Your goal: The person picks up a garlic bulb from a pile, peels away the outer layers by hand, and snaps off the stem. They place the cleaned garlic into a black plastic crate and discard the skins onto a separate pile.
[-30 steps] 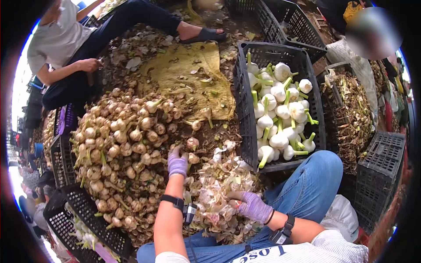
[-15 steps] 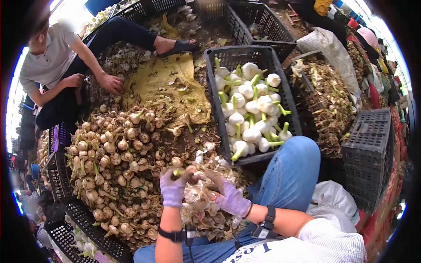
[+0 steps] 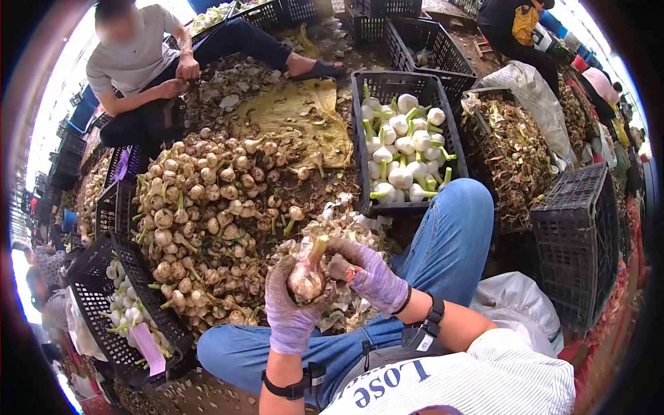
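Raised from the pile since earlier, garlic bulb (image 3: 306, 277) stands stem-up, gripped by left hand (image 3: 290, 311); right hand (image 3: 370, 277) pinches its skin; peelings (image 3: 346, 228) and unpeeled garlic heap (image 3: 207, 221) behind.

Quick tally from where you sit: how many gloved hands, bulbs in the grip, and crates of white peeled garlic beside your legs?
Purple-gloved hands: 2, left hand and right hand
Garlic bulb in the grip: 1
Crates of white garlic by the legs: 2, right crate and left crate
Total: 5
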Motion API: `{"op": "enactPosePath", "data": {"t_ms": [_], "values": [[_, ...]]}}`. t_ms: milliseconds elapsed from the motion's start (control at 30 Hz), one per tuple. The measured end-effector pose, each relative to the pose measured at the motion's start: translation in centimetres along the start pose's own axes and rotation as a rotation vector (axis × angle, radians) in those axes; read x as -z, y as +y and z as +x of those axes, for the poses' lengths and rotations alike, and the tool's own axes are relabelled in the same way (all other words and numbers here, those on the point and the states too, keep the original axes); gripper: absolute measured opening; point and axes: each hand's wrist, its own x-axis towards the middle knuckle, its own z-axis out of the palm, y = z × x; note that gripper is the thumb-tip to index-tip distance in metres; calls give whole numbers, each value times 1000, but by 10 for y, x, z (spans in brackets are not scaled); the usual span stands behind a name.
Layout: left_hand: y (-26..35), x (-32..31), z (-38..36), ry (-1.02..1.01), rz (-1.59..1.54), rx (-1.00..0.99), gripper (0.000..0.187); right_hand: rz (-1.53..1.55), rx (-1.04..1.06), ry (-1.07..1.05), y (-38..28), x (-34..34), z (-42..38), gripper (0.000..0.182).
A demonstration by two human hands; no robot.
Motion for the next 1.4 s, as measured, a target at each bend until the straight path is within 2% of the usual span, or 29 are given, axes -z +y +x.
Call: {"op": "enactPosePath", "data": {"t_ms": [33, 67, 133, 200, 300, 367, 400, 467, 567, 600, 667, 700, 733, 767, 800, 833, 867, 900, 933, 967, 1000, 1067, 1100, 1133, 1167, 1233, 1267, 1300, 1400], "values": [[4, 3, -3, -8, 51, -14, 83, -167, 85, -10, -5, -1, 1, 45], [10, 6, -5, -10, 49, -18, 83, -169, 89, -7, -6, -3, 1, 45], [21, 9, -6, -11, 287, -199, 81, -204, -92, -64, -9, -10, 3, 41], [19, 10, -9, 6, 276, -206, 79, -202, -85, -63, -21, -16, 3, 35], [5, 13, -17, -5, 114, -132, 81, -255, -194, -93, -29, -14, 1, 30], [3, 15, -18, -70, -176, 21, 85, -205, -158, -184, -25, -11, 3, 31], [3, 14, -19, -70, -177, 22, 85, -205, -159, -184, -28, -11, 3, 31], [6, 11, -22, -62, -531, 163, 88, -284, -335, -205, -37, -9, 4, 32], [11, 8, -24, -58, -682, 278, 89, -157, -384, -234, -35, -3, 4, 35], [12, 7, -25, -57, -681, 281, 89, -155, -387, -234, -32, -1, 4, 35], [11, 4, -25, -45, -1010, 326, 81, -194, -321, -278, -24, 6, 6, 37], [4, 7, -20, -144, -873, 457, 78, -193, -324, -280, -17, 8, 6, 37], [-7, 10, -19, -142, -872, 459, 78, -297, -135, -325, -8, 8, 6, 37], [-19, 13, -19, -339, -1307, 603, 76, -399, 54, -369, -3, 8, 4, 37], [-30, 14, -19, -545, -1740, 740, 78, -395, 49, -369, -2, 6, 2, 37], [-40, 12, -18, -645, -1767, 748, 86, -370, 9, -346, -2, 4, 0, 36], [-38, 10, -16, -643, -1766, 749, 86, -345, -30, -322, -1, 3, -1, 36], [-32, 4, -14, -318, -1364, 802, 87, -377, -51, -228, 7, 6, 2, 34], [-18, -1, -9, -15, -948, 815, 88, -376, -51, -229, 11, 8, 2, 34], [1, 3, -9, -18, -780, 668, 87, -269, -129, -194, 14, 10, 2, 33], [0, -2, -11, -18, -779, 668, 87, -162, -207, -157, 12, 8, 3, 32], [-8, -11, -19, 127, -350, 226, 82, -237, -248, -111, -4, 3, -5, 30], [-23, -1, -17, -4, -596, 268, 73, 227, -440, -176, -1, 8, -5, 31], [10, 4, -13, 6, -876, 429, 68, 697, -616, -238, 1, 10, -4, 32], [6, 7, -14, -24, -960, 434, 70, 765, -580, -207, 3, 9, -4, 34], [1, 14, -12, -57, -1043, 434, 71, 699, -527, -212, 3, 6, -2, 37], [2, 16, -9, -50, -840, 369, 64, 636, -468, -212, 3, 6, -1, 41], [3, 18, -7, -43, -639, 303, 56, 631, -519, -235, 2, 8, 1, 43], [4, 21, -8, 8, -480, 229, 49, 445, -484, -273, 23, 16, 5, 45]]}}
